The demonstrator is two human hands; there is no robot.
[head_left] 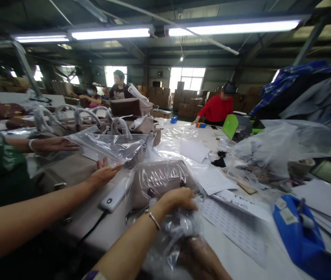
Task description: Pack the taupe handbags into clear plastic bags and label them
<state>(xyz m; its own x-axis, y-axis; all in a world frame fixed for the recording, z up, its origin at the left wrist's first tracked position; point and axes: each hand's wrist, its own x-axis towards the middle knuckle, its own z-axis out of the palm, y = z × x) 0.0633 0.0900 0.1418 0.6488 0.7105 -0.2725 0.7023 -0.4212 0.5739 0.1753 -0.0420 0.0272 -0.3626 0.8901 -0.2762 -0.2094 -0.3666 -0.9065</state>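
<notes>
A taupe handbag (159,177) in a clear plastic bag (180,165) lies on the table in front of me. My left hand (180,198), with a bangle on its wrist, has its fingers curled over the near right part of that plastic. Crumpled plastic and pale wrapped parts, perhaps the handles, bunch up below it. Lower down, my right hand (199,254) is at the near end of this bunch, blurred and partly covered by plastic, so its fingers do not show clearly.
At left, a co-worker in green (0,163) has both hands at another clear bag (113,146). A white power strip (114,198) lies between us. Printed sheets (235,225) and a blue tape dispenser (300,233) are at right. Handbags (127,107) pile up behind; a person in red (219,107) stands beyond.
</notes>
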